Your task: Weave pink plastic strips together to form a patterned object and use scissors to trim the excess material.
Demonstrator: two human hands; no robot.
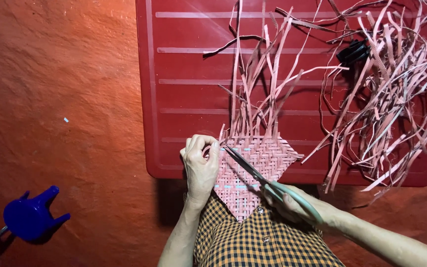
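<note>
A pink woven mat piece (265, 160) with long loose strips (255, 99) rising from its far edge lies partly on a red plastic table (184, 99) and partly over my lap. My left hand (201, 165) grips the mat's left edge. My right hand (292, 202) holds scissors with pale green handles (253, 170). Their blades are slightly apart and point up-left across the weave toward my left hand's fingers.
A tangled heap of pink strips (396, 99) covers the table's right side, with a black clip-like object (354, 51) on it. A blue plastic stool (30, 215) lies on the red floor at lower left. My checked orange-and-black garment (258, 244) fills the bottom centre.
</note>
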